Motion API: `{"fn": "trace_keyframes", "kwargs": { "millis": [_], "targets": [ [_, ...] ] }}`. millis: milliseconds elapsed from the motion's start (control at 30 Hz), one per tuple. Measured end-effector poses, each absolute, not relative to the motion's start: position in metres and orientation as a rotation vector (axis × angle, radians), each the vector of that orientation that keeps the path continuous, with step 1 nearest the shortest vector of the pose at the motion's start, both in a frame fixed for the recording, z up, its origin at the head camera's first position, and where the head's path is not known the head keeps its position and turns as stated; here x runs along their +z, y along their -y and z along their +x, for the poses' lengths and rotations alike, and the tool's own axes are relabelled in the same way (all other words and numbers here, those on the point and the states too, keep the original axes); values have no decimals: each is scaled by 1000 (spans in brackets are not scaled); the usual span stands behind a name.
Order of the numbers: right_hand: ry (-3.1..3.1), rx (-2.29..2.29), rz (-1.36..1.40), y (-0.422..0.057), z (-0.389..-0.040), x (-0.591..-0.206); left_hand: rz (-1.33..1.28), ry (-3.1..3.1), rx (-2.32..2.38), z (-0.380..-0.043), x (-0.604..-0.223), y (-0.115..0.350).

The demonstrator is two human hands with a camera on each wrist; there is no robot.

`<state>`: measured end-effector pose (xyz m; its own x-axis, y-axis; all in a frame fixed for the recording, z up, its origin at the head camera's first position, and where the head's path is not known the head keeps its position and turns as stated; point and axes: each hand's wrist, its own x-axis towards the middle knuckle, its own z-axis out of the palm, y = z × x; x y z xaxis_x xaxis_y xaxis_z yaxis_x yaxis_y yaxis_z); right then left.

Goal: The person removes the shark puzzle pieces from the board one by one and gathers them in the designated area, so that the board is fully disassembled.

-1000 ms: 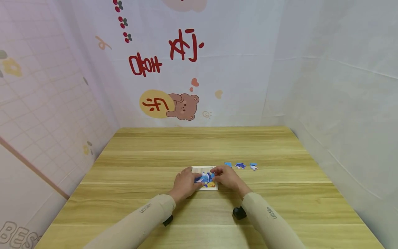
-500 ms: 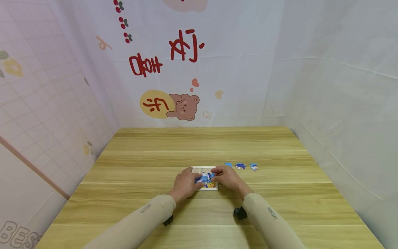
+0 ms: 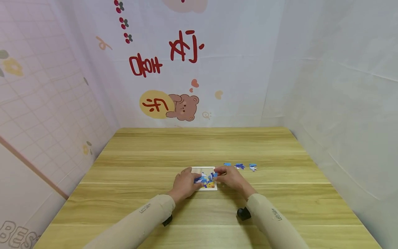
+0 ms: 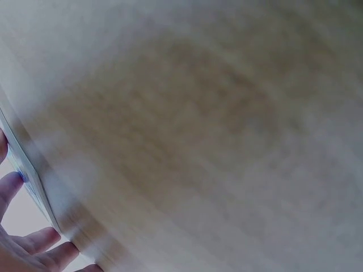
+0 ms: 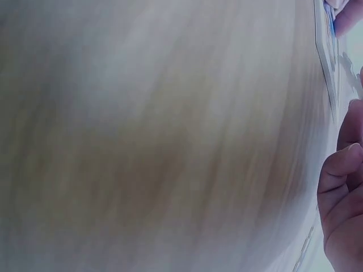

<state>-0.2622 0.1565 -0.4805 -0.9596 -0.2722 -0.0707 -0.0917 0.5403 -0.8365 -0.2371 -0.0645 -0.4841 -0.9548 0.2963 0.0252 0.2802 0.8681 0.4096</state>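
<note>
A white-rimmed jigsaw tray point(image 3: 203, 167), partly filled with blue and yellow pieces, lies on the table. My left hand point(image 3: 184, 184) rests over its left side, with extended fingers touching the pieces and the tray's edge. At the tray's right rim, my right hand point(image 3: 231, 178) pinches a blue jigsaw piece point(image 3: 215, 175) between thumb and fingers. The left wrist view catches fingertips point(image 4: 42, 238) along the tray edge. In the right wrist view, curled fingers point(image 5: 340, 170) show beside the tray point(image 5: 324, 56); the pinched piece is unclear there.
Behind the right hand lie three loose jigsaw pieces: a blue one point(image 3: 227, 164), a dark blue and white one point(image 3: 239, 166) and a light blue and white one point(image 3: 253, 167). The wooden table point(image 3: 155, 148) meets printed white cloth walls point(image 3: 236, 69) at the back and sides.
My right hand has shifted slightly right with the pinched blue piece, from over the fitted pieces to the tray's right rim. The left hand stays almost where it was.
</note>
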Motion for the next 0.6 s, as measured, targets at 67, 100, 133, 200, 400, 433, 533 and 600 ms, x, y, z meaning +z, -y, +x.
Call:
{"fn": "trace_keyframes", "kwargs": {
  "millis": [67, 100, 133, 200, 400, 433, 533, 600],
  "targets": [
    [-2590, -1382, -319, -161, -261, -480, 456, -3000, 651, -237, -486, 65],
    [-2592, -1383, -315, -163, -260, -479, 458, -3004, 650, -236, -487, 65],
    [-2593, -1382, -309, -165, -259, -479, 461, -3007, 649, -236, -487, 65],
    [-2602, -1379, -295, -171, -258, -478, 470, -3019, 647, -236, -488, 66],
    [-2610, -1358, -275, -192, -256, -478, 497, -3032, 648, -235, -487, 67],
    [-2612, -1351, -283, -195, -256, -479, 496, -3029, 650, -235, -487, 67],
    [-2605, -1348, -287, -204, -256, -481, 488, -3023, 659, -234, -488, 67],
    [-2595, -1351, -291, -207, -255, -483, 480, -3020, 663, -234, -489, 68]
  ]
}}
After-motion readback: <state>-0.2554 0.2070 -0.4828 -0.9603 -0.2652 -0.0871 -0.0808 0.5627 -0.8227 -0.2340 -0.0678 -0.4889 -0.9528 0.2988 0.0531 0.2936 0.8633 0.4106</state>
